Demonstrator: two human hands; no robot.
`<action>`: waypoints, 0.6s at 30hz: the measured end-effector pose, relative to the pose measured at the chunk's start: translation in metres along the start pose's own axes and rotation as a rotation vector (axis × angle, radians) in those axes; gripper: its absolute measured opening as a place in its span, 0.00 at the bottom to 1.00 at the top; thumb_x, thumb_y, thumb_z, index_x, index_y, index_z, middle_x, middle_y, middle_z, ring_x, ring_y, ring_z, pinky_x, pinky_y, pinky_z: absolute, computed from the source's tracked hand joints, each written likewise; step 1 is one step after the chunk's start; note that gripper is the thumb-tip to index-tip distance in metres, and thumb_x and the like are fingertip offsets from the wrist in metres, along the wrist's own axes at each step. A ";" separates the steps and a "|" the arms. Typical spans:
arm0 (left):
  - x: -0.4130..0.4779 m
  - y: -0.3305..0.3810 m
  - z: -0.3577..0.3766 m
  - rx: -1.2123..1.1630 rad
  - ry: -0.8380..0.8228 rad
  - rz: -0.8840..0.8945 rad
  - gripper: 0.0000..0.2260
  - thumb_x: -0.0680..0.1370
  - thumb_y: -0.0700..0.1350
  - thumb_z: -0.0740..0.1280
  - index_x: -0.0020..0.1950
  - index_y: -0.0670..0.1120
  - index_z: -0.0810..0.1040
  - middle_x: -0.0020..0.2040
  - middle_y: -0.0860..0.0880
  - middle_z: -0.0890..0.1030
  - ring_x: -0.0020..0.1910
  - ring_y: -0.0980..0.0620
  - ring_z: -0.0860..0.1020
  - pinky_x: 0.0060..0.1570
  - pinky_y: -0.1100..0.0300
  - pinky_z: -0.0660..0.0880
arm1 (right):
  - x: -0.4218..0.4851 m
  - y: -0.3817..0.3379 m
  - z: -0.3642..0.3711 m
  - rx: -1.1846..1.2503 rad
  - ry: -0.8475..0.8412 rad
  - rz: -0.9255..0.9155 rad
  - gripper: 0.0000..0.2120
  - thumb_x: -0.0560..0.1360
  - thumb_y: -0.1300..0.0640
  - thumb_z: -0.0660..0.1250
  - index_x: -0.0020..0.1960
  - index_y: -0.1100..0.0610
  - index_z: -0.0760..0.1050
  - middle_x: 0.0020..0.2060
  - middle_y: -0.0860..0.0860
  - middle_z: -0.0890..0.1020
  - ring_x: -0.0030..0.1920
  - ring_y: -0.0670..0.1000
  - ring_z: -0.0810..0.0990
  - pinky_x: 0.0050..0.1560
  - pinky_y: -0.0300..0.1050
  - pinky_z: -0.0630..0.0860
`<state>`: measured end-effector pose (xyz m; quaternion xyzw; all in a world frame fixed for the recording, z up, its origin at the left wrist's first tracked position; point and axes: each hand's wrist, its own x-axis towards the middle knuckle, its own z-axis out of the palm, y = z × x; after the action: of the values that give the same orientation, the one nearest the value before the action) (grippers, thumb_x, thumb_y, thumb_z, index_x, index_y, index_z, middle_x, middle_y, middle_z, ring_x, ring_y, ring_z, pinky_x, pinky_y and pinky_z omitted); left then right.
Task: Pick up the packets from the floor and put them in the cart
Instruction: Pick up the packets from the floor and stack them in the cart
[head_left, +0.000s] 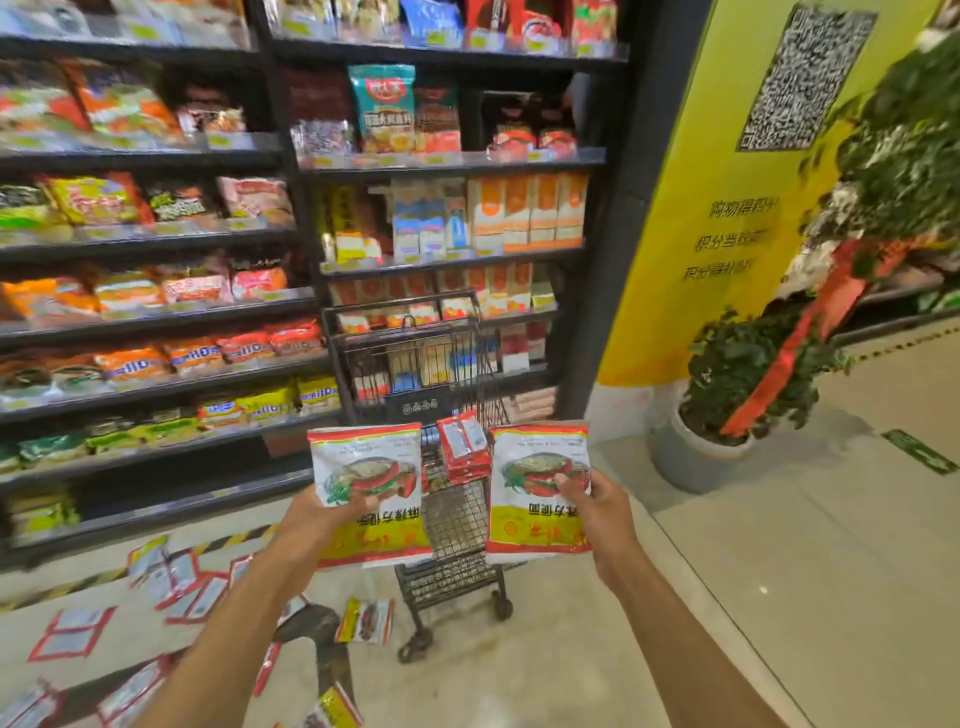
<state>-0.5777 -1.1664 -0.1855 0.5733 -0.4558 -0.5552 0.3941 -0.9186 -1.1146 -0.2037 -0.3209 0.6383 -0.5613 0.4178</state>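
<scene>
My left hand (317, 512) grips a red, white and yellow noodle packet (366, 462) held up in front of the black wire cart (452, 519). My right hand (597, 506) grips a second packet of the same kind (537, 467) just right of the cart. Both packets hang above the cart's lower basket. Several red packets (464, 444) stand inside the cart between the two I hold. More packets lie scattered on the floor at lower left (176, 577), and one lies by the cart's front wheel (365, 621).
Stocked shelves (156, 322) fill the left and the wall behind the cart. A potted plant in a grey pot (701, 452) stands to the right by a yellow pillar (727, 208). Pale floor tiles (779, 571) stretch to the right.
</scene>
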 end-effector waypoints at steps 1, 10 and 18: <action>0.012 0.000 0.005 0.000 0.001 -0.005 0.17 0.72 0.42 0.80 0.60 0.45 0.84 0.52 0.46 0.88 0.53 0.45 0.85 0.48 0.55 0.78 | 0.012 0.001 -0.001 -0.002 0.005 0.007 0.07 0.79 0.58 0.74 0.56 0.57 0.84 0.48 0.56 0.89 0.49 0.60 0.89 0.50 0.63 0.84; 0.154 -0.018 0.021 -0.016 -0.002 -0.093 0.26 0.64 0.48 0.85 0.60 0.47 0.84 0.51 0.46 0.89 0.54 0.41 0.86 0.61 0.41 0.80 | 0.134 0.015 0.041 -0.049 0.002 0.075 0.06 0.79 0.56 0.74 0.55 0.54 0.85 0.47 0.53 0.89 0.48 0.58 0.89 0.52 0.63 0.85; 0.277 -0.032 0.022 0.001 -0.010 -0.213 0.27 0.61 0.54 0.84 0.58 0.49 0.85 0.51 0.48 0.89 0.53 0.43 0.86 0.60 0.39 0.81 | 0.249 0.012 0.105 -0.110 0.017 0.136 0.07 0.79 0.57 0.74 0.57 0.54 0.84 0.47 0.53 0.90 0.47 0.58 0.89 0.48 0.56 0.86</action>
<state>-0.6052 -1.4219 -0.2947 0.6159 -0.3943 -0.5967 0.3304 -0.9346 -1.3789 -0.2612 -0.2946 0.6920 -0.4982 0.4314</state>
